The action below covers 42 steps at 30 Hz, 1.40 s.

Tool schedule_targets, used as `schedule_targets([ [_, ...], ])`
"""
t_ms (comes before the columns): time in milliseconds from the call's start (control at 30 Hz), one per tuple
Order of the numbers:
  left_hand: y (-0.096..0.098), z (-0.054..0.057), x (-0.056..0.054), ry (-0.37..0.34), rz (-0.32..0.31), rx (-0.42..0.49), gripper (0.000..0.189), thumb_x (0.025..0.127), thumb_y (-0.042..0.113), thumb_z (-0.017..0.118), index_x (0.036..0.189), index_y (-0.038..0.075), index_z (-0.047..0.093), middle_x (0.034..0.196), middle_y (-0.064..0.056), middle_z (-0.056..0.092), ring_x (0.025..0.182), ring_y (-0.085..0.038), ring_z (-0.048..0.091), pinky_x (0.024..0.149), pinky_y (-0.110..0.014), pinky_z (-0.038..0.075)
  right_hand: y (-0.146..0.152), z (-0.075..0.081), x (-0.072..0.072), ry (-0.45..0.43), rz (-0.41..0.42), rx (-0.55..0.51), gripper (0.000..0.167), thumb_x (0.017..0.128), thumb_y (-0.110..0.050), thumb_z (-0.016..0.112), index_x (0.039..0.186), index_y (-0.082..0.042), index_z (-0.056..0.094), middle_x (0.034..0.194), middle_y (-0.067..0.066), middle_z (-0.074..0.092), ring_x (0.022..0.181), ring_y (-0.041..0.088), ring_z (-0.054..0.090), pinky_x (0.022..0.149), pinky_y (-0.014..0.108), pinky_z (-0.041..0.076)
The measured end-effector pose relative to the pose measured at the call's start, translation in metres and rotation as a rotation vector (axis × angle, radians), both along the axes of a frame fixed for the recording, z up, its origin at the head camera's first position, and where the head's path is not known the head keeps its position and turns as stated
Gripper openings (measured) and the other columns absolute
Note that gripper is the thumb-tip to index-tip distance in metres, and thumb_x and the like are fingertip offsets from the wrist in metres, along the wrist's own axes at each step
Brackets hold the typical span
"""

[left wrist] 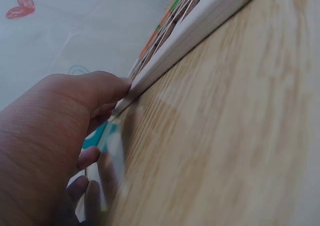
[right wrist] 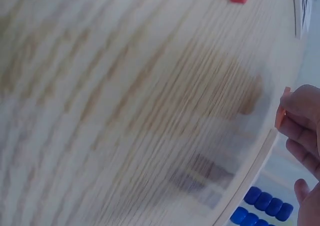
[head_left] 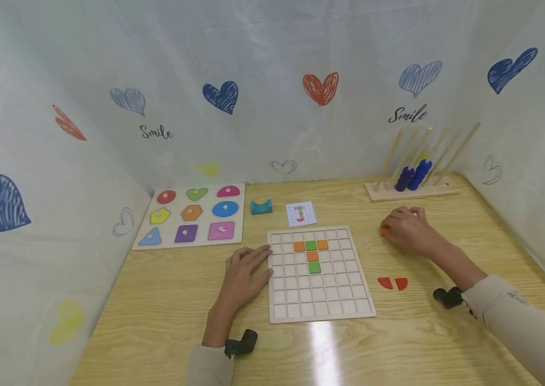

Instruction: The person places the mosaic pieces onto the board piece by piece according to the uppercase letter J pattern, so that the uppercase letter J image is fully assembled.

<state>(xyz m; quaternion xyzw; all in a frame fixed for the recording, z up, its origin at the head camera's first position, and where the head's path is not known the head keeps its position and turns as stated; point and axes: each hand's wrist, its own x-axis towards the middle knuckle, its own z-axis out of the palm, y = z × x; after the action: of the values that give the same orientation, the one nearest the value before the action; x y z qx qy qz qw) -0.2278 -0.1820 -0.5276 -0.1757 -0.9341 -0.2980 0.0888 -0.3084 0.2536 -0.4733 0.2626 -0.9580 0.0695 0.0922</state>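
Between its thumb and fingers, my right hand (head_left: pixel 404 229) pinches a small orange tile (head_left: pixel 385 230), to the right of the grid board; the right wrist view shows the tile (right wrist: pixel 282 109) edge-on. My left hand (head_left: pixel 245 276) rests on the table with its fingers extended, thumb and fingertips at the left edge of the wooden grid board (head_left: pixel 322 315). In the board's upper middle, orange and green tiles form a T: a row of orange, green, orange, with an orange tile (head_left: pixel 313 256) and a green tile (head_left: pixel 314 267) below. Two red quarter-circle pieces (head_left: pixel 385 282) lie right of the board.
A pattern card (head_left: pixel 308 220) and a teal curved block (head_left: pixel 261 207) lie behind the board. At back left is a shape puzzle (head_left: pixel 204 239) with knobbed pieces. A peg stand (head_left: pixel 373 196) with purple and blue beads stands at back right. Hanging sheets surround the table.
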Motion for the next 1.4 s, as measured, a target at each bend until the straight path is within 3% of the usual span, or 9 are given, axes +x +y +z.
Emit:
schedule_targets([
  [233, 0.0, 0.0, 0.0, -0.003, 0.001, 0.01, 0.048, 0.094, 0.034, 0.065, 0.14, 0.02, 0.061, 0.148, 0.008, 0.052, 0.129, -0.027, 0.041, 0.106, -0.054, 0.026, -0.007, 0.004, 0.01, 0.069, 0.067, -0.04, 0.014, 0.079, -0.008, 0.083, 0.09, -0.01, 0.075, 0.096, 0.007, 0.071, 0.101, 0.035, 0.057, 0.083, 0.06, 0.03],
  [433, 0.0, -0.002, -0.001, -0.005, 0.005, 0.009, 0.048, 0.094, 0.034, 0.065, 0.14, 0.021, 0.061, 0.148, 0.009, 0.052, 0.129, -0.027, 0.041, 0.107, -0.054, 0.025, -0.012, 0.007, 0.019, 0.062, 0.116, -0.069, 0.02, 0.077, -0.006, 0.084, 0.094, -0.009, 0.074, 0.098, 0.007, 0.07, 0.101, 0.035, 0.056, 0.084, 0.061, 0.029],
  [1200, 0.0, 0.003, 0.001, -0.017, -0.001, 0.018, 0.048, 0.095, 0.034, 0.066, 0.141, 0.02, 0.06, 0.148, 0.007, 0.052, 0.129, -0.028, 0.04, 0.106, -0.054, 0.025, -0.041, 0.008, 0.044, 0.17, 0.24, -0.118, 0.023, 0.072, -0.005, 0.086, 0.091, -0.01, 0.073, 0.093, 0.003, 0.068, 0.096, 0.03, 0.058, 0.085, 0.062, 0.033],
  [1400, 0.0, 0.002, 0.002, 0.013, -0.007, 0.009, 0.049, 0.093, 0.033, 0.066, 0.14, 0.018, 0.061, 0.147, 0.005, 0.053, 0.127, -0.028, 0.042, 0.105, -0.056, 0.027, -0.046, 0.008, 0.049, 0.183, 0.273, -0.14, 0.025, 0.071, -0.005, 0.087, 0.092, -0.01, 0.074, 0.095, 0.004, 0.068, 0.097, 0.029, 0.057, 0.085, 0.06, 0.033],
])
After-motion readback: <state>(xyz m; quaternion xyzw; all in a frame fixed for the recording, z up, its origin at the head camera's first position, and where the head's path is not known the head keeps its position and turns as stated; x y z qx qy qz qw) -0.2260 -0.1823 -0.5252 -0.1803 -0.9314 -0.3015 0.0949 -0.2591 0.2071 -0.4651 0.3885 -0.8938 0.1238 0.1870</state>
